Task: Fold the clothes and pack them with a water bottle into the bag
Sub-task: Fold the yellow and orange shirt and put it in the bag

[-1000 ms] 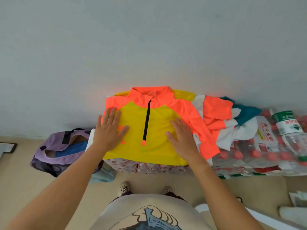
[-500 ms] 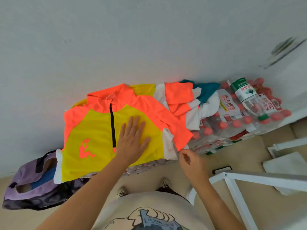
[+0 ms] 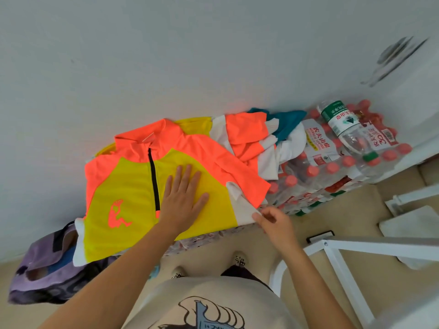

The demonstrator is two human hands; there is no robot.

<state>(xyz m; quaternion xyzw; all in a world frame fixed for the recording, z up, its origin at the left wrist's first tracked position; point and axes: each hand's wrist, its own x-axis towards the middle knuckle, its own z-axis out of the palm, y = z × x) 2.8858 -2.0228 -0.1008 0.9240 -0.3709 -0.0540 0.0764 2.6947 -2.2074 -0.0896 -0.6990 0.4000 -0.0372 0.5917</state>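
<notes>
While the left hand (image 3: 181, 200) lies spread flat on the yellow shirt (image 3: 133, 193) at frame centre, the right hand (image 3: 273, 220) pinches its white side edge. Folding is just starting; next, that side wants drawing inward. One more crumpled garment (image 3: 259, 136), one loose water bottle (image 3: 344, 129) upper right, one bag (image 3: 45, 271) lower left.

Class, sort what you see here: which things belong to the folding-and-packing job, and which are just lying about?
Job: yellow-orange top, pressed by left hand; right hand pinching its hem; crumpled clothes; green-capped water bottle; purple bag.
Lying about: shrink-wrapped bottle packs; white frame.
</notes>
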